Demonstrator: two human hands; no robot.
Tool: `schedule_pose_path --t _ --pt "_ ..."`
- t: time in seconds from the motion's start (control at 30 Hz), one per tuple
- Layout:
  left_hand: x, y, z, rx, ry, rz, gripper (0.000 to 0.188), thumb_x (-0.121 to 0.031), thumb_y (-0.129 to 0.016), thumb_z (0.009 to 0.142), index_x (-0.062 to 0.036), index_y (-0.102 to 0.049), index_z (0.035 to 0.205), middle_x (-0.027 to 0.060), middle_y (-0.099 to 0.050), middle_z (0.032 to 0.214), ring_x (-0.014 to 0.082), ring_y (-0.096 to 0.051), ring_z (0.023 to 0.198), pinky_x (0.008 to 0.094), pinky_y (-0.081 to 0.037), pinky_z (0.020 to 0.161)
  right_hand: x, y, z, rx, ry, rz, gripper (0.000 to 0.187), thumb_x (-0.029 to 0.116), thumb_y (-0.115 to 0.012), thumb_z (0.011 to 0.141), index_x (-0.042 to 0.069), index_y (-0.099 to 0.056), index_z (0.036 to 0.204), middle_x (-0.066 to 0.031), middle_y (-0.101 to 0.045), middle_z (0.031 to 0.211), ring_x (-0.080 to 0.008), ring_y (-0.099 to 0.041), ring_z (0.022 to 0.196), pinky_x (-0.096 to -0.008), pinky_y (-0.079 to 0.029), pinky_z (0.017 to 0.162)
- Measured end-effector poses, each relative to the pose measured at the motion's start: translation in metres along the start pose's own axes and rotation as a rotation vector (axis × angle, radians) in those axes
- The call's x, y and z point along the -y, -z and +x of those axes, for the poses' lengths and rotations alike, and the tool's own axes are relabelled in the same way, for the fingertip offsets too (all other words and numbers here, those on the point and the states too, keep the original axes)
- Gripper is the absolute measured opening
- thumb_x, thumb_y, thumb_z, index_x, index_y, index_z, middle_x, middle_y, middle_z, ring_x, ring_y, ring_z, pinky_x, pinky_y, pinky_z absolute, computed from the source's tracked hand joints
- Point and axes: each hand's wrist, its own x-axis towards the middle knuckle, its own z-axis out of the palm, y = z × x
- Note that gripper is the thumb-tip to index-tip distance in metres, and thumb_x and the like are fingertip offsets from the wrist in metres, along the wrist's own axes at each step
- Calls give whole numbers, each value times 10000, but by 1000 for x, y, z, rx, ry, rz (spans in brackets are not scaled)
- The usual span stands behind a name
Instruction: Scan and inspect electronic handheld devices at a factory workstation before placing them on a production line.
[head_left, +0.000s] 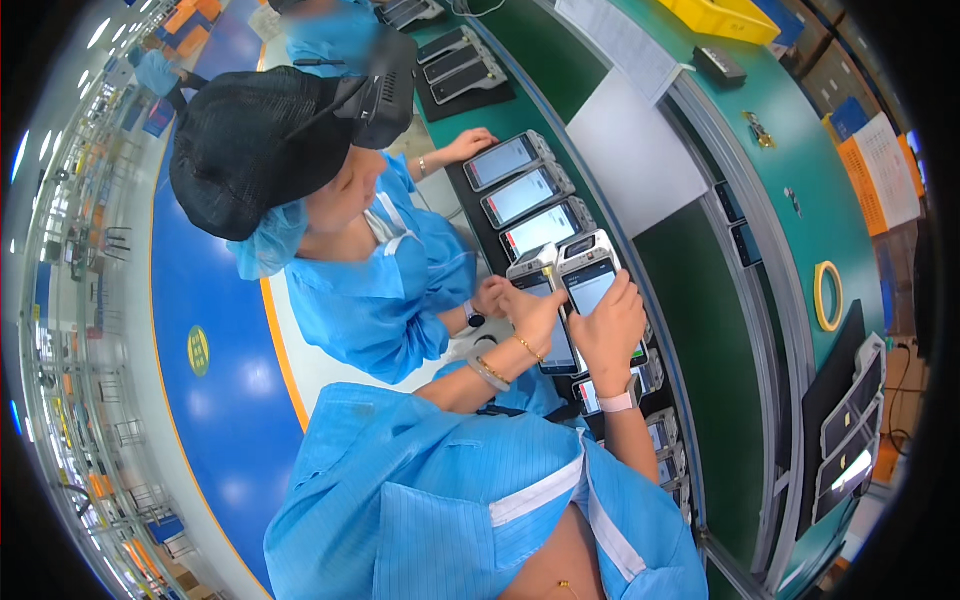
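Near the middle of the head view, my right hand [610, 325] is wrapped around a white-framed handheld terminal [588, 278] with a lit screen. Its thumb lies along the near side, and its fingers cover the right edge. My left hand [535, 318] curls over a second handheld terminal [563, 352] just to the left, hiding part of its screen. The two terminals sit side by side, nearly touching, above the row of devices. Between them my thumbs come close together. A co-worker's hand [487, 298] with a dark watch is right beside my left hand.
Several lit terminals [520, 193] lie in a row on a dark mat along the green bench, and more continue below my right wrist. A co-worker in a blue smock [370, 300] stands at the left. White paper [640, 145], a yellow tape roll [827, 297] and a yellow tray [725, 18] are on the right.
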Motion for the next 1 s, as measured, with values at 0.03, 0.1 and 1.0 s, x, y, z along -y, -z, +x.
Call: schedule_pose_path --t 0.03,0.1,1.0 --pt "-12 3 -8 -17 -65 52 1090 -175 -767 565 58 -142 1427 275 -314 1340 392 -297 1294 403 -272 1082 -1 0 -1 -3 1 4 793 203 -769 610 -88 -384 1239 -163 -512 973 -331 -533 875 -432 -440 744" --pt "-16 4 -17 -32 -92 95 1071 -172 -762 572 58 -152 1422 281 -303 1343 404 -301 1286 411 -274 1079 -6 -6 -7 -18 -9 12 807 205 -774 607 -91 -379 1245 -170 -513 982 -336 -534 880 -433 -443 745" --pt "-15 4 -16 -81 -172 155 983 -153 -742 583 33 -205 1385 272 -338 1281 423 -371 1223 441 -335 1027 -6 -9 -8 -65 6 31 845 217 -792 608 -99 -364 1265 -185 -514 1023 -348 -522 915 -442 -432 765"
